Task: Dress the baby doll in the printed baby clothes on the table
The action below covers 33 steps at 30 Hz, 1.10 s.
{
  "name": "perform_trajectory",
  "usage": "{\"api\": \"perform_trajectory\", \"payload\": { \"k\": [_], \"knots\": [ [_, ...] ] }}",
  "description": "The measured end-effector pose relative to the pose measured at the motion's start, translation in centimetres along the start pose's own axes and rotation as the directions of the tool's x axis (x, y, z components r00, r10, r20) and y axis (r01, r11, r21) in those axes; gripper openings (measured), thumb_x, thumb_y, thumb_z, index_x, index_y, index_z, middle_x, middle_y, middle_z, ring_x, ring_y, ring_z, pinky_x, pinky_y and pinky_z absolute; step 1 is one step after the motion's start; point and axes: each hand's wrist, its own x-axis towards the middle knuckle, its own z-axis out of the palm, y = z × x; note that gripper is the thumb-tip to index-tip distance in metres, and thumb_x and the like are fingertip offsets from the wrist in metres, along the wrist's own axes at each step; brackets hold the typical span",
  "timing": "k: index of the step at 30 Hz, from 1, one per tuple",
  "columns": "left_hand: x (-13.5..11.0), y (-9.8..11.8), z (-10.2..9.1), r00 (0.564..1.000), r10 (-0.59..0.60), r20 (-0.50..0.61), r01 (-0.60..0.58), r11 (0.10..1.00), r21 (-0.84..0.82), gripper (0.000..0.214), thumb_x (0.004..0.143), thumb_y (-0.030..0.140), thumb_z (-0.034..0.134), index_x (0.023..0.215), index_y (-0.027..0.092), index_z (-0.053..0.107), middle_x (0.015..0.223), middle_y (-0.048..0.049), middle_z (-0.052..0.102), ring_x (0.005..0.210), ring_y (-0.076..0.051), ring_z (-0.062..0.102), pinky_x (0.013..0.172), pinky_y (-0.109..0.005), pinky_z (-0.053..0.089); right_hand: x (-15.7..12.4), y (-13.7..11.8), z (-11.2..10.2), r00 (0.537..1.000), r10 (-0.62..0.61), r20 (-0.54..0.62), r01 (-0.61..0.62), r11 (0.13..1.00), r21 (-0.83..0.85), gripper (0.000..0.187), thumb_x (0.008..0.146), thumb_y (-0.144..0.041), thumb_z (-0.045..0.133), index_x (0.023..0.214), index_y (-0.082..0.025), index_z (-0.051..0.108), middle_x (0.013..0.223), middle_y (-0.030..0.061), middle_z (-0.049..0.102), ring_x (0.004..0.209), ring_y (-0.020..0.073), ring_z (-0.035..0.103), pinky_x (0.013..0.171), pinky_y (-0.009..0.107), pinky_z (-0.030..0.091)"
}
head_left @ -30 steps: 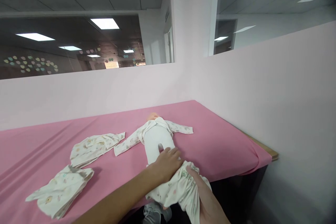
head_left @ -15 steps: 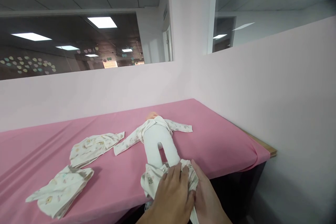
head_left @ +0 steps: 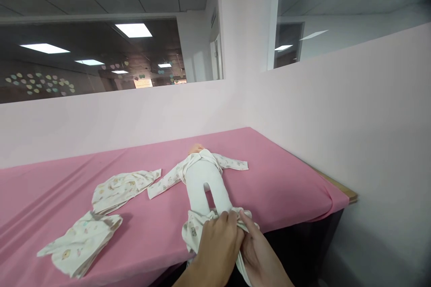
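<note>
at the bench (head_left: 289, 188) edge, left hand (head_left: 219, 243) and right hand (head_left: 258, 249) pinched patterned trousers (head_left: 194, 231) between fingers, so hard tugging risked dragging the doll (head_left: 204, 174) off.

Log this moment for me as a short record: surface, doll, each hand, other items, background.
Surface: table under a pink sheet
Doll: doll lying with its head at the far end, sleeved arms spread, white legs apart
Left hand: left hand gripping the bunched patterned garment at the doll's lower legs
Right hand: right hand beside it, thumb on the same garment
Other items: two patterned cloths, left of the doll
Background: pale walls with windows
</note>
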Motion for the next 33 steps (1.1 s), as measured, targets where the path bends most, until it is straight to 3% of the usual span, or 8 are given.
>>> {"api": "perform_trajectory", "payload": {
  "k": [7,14,18,20,23,29,31,33],
  "knots": [
    [0.9,-2.4,0.4,0.992,-0.105,-0.072,0.067,0.911,-0.408,0.01,0.083,0.015,0.041,0.079,0.021,0.048,0.09,-0.0002,0.059,0.083,-0.017,0.056,0.073,-0.029,0.043,0.7,0.3,0.4,0.998,-0.029,-0.057,0.035,0.993,0.116,0.022,0.063,-0.026,0.08,0.075,-0.019,0.063,0.067,-0.0022,0.066,0.074,0.0183,0.067,0.067,0.027,0.053],
    [0.8,-3.4,1.1,0.988,-0.111,-0.104,0.094,0.982,-0.162,0.022,0.089,0.013,0.032,0.098,0.021,0.05,0.099,-0.0035,0.057,0.08,-0.019,0.055,0.069,-0.032,0.042,0.5,0.2,-1.9,0.998,-0.041,-0.04,0.045,0.991,0.123,0.019,0.066,-0.02,0.079,0.083,-0.019,0.07,0.095,0.0024,0.072,0.097,0.0154,0.066,0.091,0.026,0.052],
    [0.9,-3.9,0.2,0.979,-0.119,-0.163,0.114,0.993,-0.039,0.028,0.086,0.008,0.034,0.103,0.019,0.053,0.099,-0.0056,0.058,0.088,-0.023,0.055,0.071,-0.035,0.044,-0.3,0.1,-2.8,0.976,-0.196,0.092,0.207,0.97,-0.131,0.04,0.066,-0.034,0.081,0.103,-0.022,0.071,0.116,0.0042,0.068,0.119,0.0218,0.057,0.105,0.033,0.044],
    [0.8,-4.2,-0.1,0.971,-0.09,-0.222,0.083,0.996,-0.039,0.03,0.087,0.008,0.036,0.109,0.018,0.054,0.102,-0.0062,0.059,0.094,-0.024,0.055,0.079,-0.038,0.044,0.0,-0.1,-3.3,0.947,-0.264,0.182,0.318,0.851,-0.419,0.044,0.077,-0.039,0.074,0.117,-0.023,0.066,0.123,0.0054,0.065,0.122,0.0239,0.054,0.107,0.037,0.04],
    [0.2,-4.9,0.2,0.963,-0.029,-0.269,0.002,0.995,-0.099,0.029,0.092,0.014,0.041,0.118,0.019,0.052,0.107,-0.0062,0.06,0.099,-0.023,0.054,0.087,-0.039,0.044,1.5,-0.6,-5.0,0.91,-0.297,0.29,0.407,0.497,-0.766,0.038,0.088,-0.041,0.059,0.121,-0.022,0.061,0.121,0.0079,0.065,0.115,0.0263,0.059,0.099,0.039,0.045],
    [-2.7,-6.8,0.4,0.989,0.042,-0.141,-0.08,0.957,-0.278,0.051,0.087,0.028,0.06,0.135,0.026,0.043,0.127,-0.0048,0.054,0.116,-0.024,0.047,0.1,-0.039,0.038,5.1,-1.4,-10.0,0.672,-0.487,0.558,0.467,-0.306,-0.829,0.023,0.086,-0.023,0.05,0.104,-0.024,0.065,0.117,0.0102,0.062,0.103,0.0287,0.058,0.092,0.047,0.044],
    [-3.6,-7.8,-0.2,0.993,-0.036,-0.109,-0.008,0.925,-0.379,0.043,0.09,0.034,0.055,0.131,0.026,0.046,0.128,-0.0046,0.054,0.117,-0.023,0.046,0.101,-0.037,0.037,5.3,-2.2,-10.6,0.671,-0.419,0.612,0.499,-0.356,-0.79,0.021,0.086,-0.021,0.048,0.097,-0.023,0.066,0.112,0.0094,0.063,0.102,0.0277,0.057,0.091,0.045,0.044],
    [-4.3,-9.0,-1.0,0.992,-0.114,-0.061,0.071,0.876,-0.478,0.032,0.093,0.039,0.047,0.121,0.025,0.052,0.121,-0.0038,0.056,0.111,-0.022,0.049,0.097,-0.035,0.039,5.1,-3.6,-10.6,0.751,-0.313,0.582,0.532,-0.237,-0.813,0.019,0.089,-0.026,0.047,0.093,-0.023,0.065,0.105,0.0075,0.064,0.099,0.025,0.058,0.089,0.04,0.046]
  ]
}}
